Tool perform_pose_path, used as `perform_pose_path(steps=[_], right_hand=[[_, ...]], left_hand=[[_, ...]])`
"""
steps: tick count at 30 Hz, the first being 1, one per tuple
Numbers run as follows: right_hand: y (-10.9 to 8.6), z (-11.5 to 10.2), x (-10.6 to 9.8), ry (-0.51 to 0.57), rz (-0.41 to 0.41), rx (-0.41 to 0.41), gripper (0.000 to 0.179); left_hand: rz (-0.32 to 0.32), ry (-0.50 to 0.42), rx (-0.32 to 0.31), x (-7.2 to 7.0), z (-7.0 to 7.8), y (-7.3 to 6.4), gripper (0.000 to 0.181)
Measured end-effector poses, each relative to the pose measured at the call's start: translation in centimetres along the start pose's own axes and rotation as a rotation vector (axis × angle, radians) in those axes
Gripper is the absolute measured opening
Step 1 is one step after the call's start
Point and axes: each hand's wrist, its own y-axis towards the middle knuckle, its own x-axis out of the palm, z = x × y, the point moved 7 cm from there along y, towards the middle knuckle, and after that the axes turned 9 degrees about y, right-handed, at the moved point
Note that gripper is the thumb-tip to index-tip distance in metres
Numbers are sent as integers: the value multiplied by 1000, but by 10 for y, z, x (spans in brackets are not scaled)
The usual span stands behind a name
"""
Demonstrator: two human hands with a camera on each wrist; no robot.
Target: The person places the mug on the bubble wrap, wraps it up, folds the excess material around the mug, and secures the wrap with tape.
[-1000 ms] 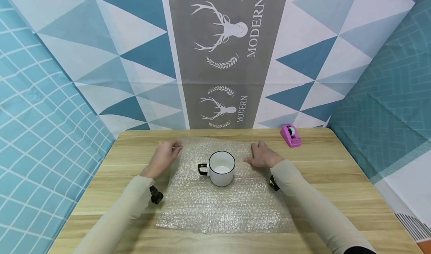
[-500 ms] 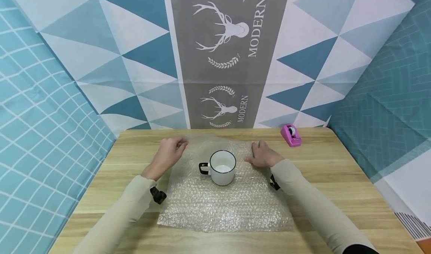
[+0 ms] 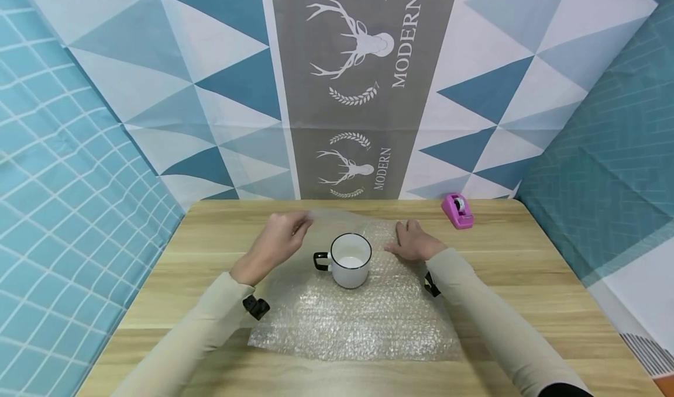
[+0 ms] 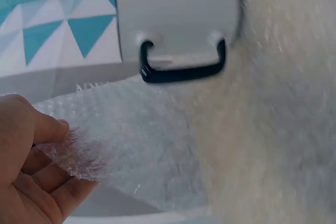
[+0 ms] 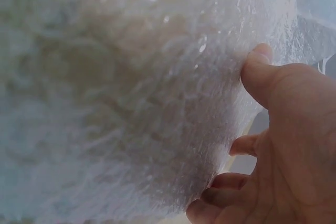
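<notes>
A white mug (image 3: 350,268) with a black rim and black handle stands upright on a sheet of clear bubble wrap (image 3: 358,321). My left hand (image 3: 276,244) pinches the sheet's far left corner between thumb and fingers and holds it raised, left of and beyond the mug. In the left wrist view the lifted bubble wrap (image 4: 142,135) stretches from the thumb toward the mug's handle (image 4: 184,74). On the sheet's far right part rests my right hand (image 3: 413,242), fingers spread. The right wrist view has its thumb (image 5: 262,74) lying on the wrap and its fingertips along the edge.
A pink tape dispenser (image 3: 457,211) with a roll in it stands at the back right of the wooden table (image 3: 505,280). A patterned cloth wall (image 3: 353,93) rises right behind the table's far edge.
My left hand has moved right and slightly away, lifting the bubble wrap's far left corner and drawing it inward. The right hand and the mug have stayed in place.
</notes>
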Motion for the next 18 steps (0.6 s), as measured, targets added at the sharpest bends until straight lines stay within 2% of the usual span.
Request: perform_pose_path(steps=[8, 12, 18], right_hand=[[0, 0, -1, -4, 2, -6, 62], [0, 1, 0, 4, 3, 1, 62], [1, 3, -1, 7, 3, 3, 65]], left_hand=[[-25, -34, 100, 0, 29, 2, 20], [-45, -19, 130, 1, 38, 2, 11], [-51, -11, 261, 3, 55, 2, 12]])
